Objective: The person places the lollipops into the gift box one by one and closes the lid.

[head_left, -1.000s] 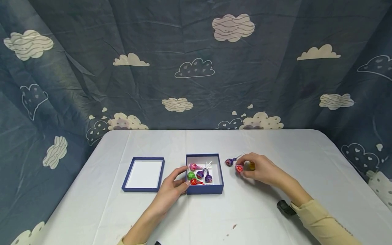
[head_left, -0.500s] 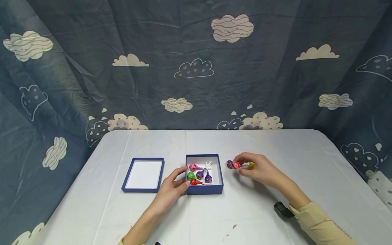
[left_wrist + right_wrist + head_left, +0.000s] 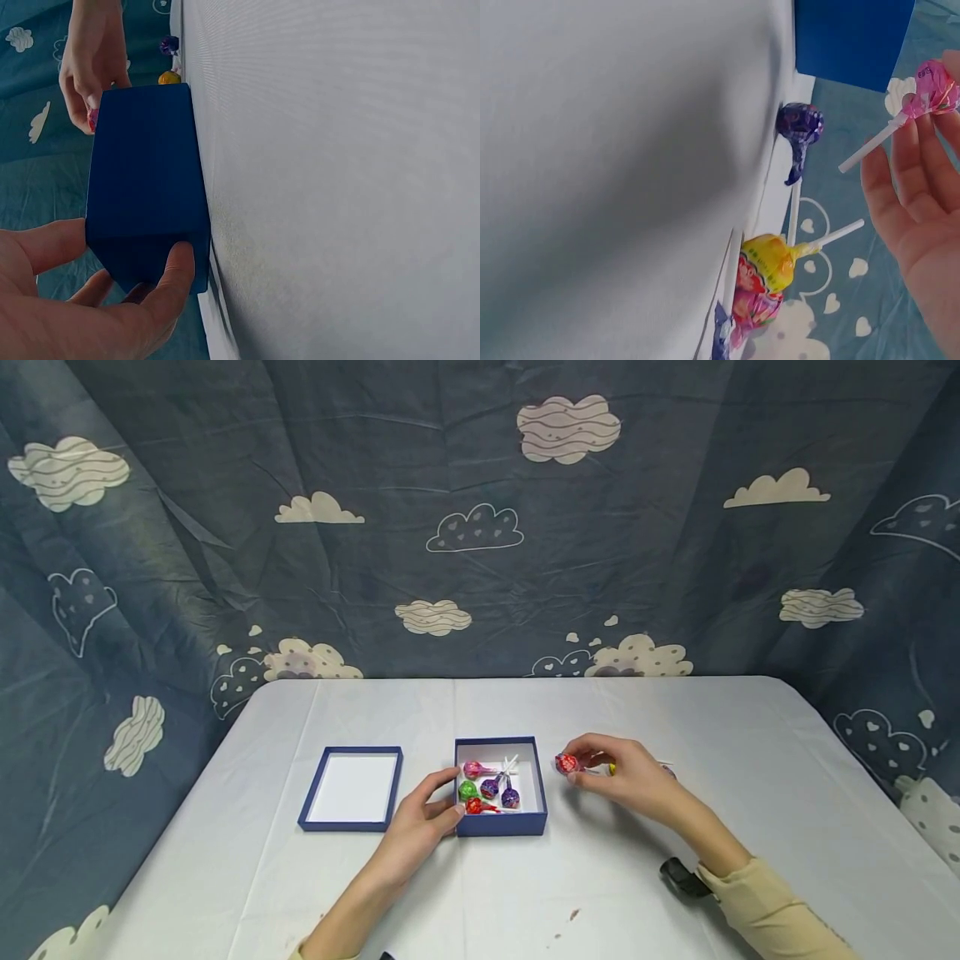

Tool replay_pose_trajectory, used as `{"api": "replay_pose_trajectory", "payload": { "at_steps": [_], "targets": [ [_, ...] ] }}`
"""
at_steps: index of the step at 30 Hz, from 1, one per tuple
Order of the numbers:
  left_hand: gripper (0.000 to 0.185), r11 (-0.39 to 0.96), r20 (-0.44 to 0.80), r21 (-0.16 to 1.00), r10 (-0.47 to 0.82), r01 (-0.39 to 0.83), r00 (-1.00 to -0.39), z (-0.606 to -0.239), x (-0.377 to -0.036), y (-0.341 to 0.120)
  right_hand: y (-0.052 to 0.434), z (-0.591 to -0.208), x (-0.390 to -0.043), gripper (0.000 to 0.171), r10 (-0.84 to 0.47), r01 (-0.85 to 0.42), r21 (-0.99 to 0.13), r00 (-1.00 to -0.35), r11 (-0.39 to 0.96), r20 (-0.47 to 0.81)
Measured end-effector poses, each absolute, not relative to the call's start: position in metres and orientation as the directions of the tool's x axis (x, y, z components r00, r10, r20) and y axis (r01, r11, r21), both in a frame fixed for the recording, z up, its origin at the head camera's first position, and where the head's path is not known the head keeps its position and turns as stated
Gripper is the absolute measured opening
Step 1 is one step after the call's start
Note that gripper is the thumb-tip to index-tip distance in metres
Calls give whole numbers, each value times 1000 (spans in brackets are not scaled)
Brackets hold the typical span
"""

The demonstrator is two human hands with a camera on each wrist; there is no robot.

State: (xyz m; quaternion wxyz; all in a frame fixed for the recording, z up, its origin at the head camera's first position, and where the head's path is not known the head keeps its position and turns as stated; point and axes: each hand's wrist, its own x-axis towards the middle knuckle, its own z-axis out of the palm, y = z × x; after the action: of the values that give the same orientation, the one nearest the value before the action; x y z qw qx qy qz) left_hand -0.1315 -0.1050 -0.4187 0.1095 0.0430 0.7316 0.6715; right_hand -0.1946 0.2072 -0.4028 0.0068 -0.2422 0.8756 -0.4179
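My left hand (image 3: 416,827) grips the left side of an open blue box (image 3: 501,825), its thumb by the near corner and its index finger at the rim. Inside the box lie several wrapped lollipops, among them a green lollipop (image 3: 468,790), a pink lollipop (image 3: 472,769) and a purple lollipop (image 3: 511,797). To the right of the box, my right hand (image 3: 630,777) pinches a red-pink lollipop (image 3: 936,86) by its wrapped head; its white stick points free in the right wrist view. The box's outer wall (image 3: 146,165) hides its contents in the left wrist view.
A blue-rimmed lid (image 3: 349,787) with a white inside lies left of the box. Near my right hand, a purple lollipop (image 3: 801,124), a yellow lollipop (image 3: 769,262) and another pink lollipop (image 3: 757,307) rest on the white table. A dark cloud-patterned cloth (image 3: 480,593) hangs behind.
My right hand has moved slightly left toward the box with the red-pink lollipop, now overlapping where the purple lollipop showed. My left hand and the box stay put.
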Motion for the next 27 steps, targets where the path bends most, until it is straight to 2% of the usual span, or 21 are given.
{"api": "replay_pose_trajectory", "payload": {
  "at_steps": [12, 21, 27],
  "targets": [
    [52, 106, -96, 991, 204, -75, -974, -420, -133, -105, 195, -399, -190, 24, -431, -434, -785, -870, 443, 238],
    [52, 107, -94, 992, 206, -74, -974, -421, -133, -105, 187, -400, -190, 32, -401, -436, -787, -877, 436, 264],
    [52, 113, -93, 991, 208, -70, -974, -420, -133, -105, 183, -397, -190, 30, -407, -441, -787, -874, 431, 267]
  ]
}}
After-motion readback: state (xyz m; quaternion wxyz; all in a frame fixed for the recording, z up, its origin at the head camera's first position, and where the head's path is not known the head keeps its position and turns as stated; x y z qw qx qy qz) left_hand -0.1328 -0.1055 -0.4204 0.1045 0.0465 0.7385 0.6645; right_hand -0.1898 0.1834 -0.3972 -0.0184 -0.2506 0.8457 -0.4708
